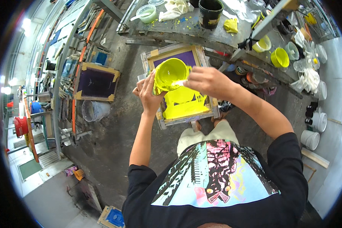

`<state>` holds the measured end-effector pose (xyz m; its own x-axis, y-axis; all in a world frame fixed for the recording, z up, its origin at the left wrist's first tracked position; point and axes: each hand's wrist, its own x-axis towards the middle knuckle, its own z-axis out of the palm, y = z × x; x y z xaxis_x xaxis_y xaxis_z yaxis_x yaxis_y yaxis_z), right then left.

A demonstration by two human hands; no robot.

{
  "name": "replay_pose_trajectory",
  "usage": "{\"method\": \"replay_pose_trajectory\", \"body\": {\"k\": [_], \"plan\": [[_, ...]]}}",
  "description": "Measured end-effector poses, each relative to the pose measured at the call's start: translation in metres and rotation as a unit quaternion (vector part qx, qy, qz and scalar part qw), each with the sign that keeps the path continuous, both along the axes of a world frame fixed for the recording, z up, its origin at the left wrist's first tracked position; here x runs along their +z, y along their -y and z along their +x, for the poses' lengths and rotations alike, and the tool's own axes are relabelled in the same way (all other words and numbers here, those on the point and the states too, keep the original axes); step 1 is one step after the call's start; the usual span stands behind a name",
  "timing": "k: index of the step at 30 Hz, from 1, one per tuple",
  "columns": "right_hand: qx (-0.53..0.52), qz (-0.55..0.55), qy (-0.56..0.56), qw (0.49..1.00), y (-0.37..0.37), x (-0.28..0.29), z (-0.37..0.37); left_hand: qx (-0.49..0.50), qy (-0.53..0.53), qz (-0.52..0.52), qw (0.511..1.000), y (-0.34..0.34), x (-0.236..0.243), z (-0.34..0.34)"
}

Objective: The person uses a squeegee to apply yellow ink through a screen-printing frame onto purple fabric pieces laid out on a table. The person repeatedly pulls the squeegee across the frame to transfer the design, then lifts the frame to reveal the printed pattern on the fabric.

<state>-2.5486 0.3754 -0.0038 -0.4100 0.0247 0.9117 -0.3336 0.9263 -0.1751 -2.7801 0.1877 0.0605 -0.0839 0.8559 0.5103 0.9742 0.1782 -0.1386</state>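
My left hand [148, 91] is closed round the side of a round tub [171, 70] coated in bright yellow ink, tilted so that I look into it. In my right hand [209, 81], fingers pinched, is a small white scraper [179, 82] at the tub's lower rim; its far end is hidden by ink and fingers. Beneath both hands lies a screen printing frame [161, 121] with taped edges. Yellow ink [186, 104] covers the nearer part of its mesh, and a purple strip of mesh [192, 57] shows at the far end.
Ahead stands an ink-spattered workbench [171, 28] with a black bucket [210, 13], a pale green tub [147, 14] and rags. Yellow tubs [279, 57] sit to the right. At left, another screen [97, 83] leans by a white bucket [95, 111] and a metal rack [57, 87].
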Motion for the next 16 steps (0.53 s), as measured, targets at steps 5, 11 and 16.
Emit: {"method": "replay_pose_trajectory", "body": {"k": [5, 11, 16], "plan": [[-0.036, -0.008, -0.007, 0.999, -0.002, -0.009, -0.014, -0.007, -0.042, -0.008, 0.999, 0.007, 0.008, -0.002], [0.019, 0.045, 0.034, 0.998, 0.007, -0.017, -0.011, 0.004, -0.070, -0.030, 0.997, 0.030, 0.020, -0.003], [0.041, 0.105, 0.033, 0.993, 0.015, -0.018, -0.038, 0.022, -0.095, -0.071, 0.993, 0.044, 0.028, 0.000]]}}
